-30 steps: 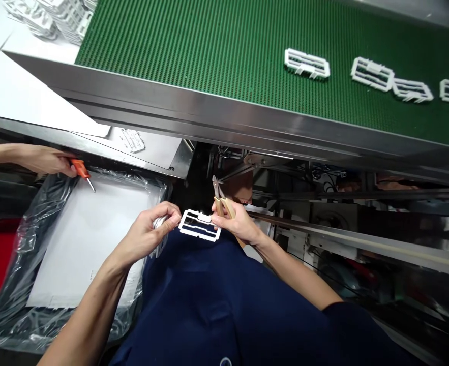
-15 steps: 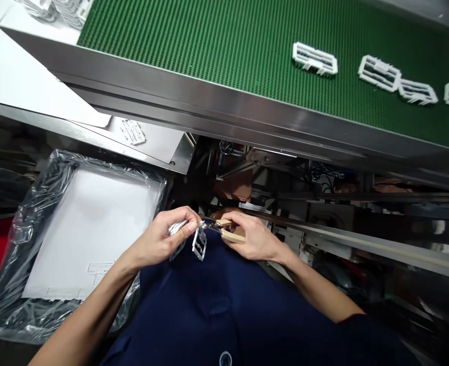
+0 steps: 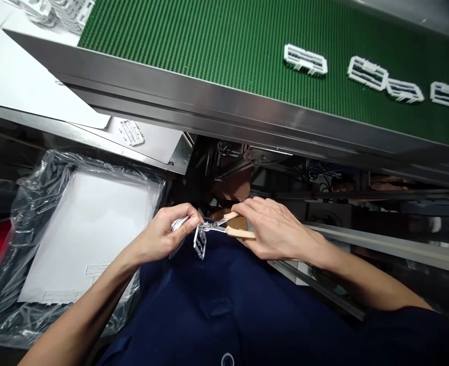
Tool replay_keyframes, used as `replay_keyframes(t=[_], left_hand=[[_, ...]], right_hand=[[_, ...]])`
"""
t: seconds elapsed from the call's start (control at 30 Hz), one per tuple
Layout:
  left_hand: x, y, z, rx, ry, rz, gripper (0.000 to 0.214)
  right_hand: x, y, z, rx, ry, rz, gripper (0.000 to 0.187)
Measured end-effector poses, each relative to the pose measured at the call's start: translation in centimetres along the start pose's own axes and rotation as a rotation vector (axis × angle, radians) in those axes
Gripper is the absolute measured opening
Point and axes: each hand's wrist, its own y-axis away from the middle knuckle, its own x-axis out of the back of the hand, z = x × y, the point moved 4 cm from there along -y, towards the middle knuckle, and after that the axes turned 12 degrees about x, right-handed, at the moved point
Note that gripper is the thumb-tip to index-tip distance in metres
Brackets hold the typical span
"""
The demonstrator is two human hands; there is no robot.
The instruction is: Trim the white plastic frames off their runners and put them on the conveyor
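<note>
Above your navy shirt (image 3: 224, 305), the grip of your left hand (image 3: 159, 234) pinches a white moulded plastic frame (image 3: 199, 242) at the tips of the wood-handled steel side cutters (image 3: 224, 227) pressed in your right hand (image 3: 277, 229); trimming seems in hand, calling for a steady next snip.

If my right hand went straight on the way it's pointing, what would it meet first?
Likely the white plastic frame at the tips of the wood-handled cutters in your right hand, just before your left hand; depth is unclear.
</note>
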Motion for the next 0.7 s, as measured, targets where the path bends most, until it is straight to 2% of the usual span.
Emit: replay_keyframes(t=[0.3, 0.57, 0.7], left_hand=[[-0.1, 0.0, 0.3, -0.014, -0.028, -0.016, 0.025], [-0.7, -0.4, 0.6, -0.01, -0.048, -0.038, 0.026], [-1.0, -0.4, 0.4, -0.007, -0.031, -0.047, 0.026]], right_hand=[[1.2, -0.2, -0.6, 0.044, 0.079, -0.034, 0.031], [3.2, -0.5, -1.3, 0.099, 0.192, -0.032, 0.017], [3.9, -1.3, -1.5, 0.096, 0.159, -0.067, 0.012]])
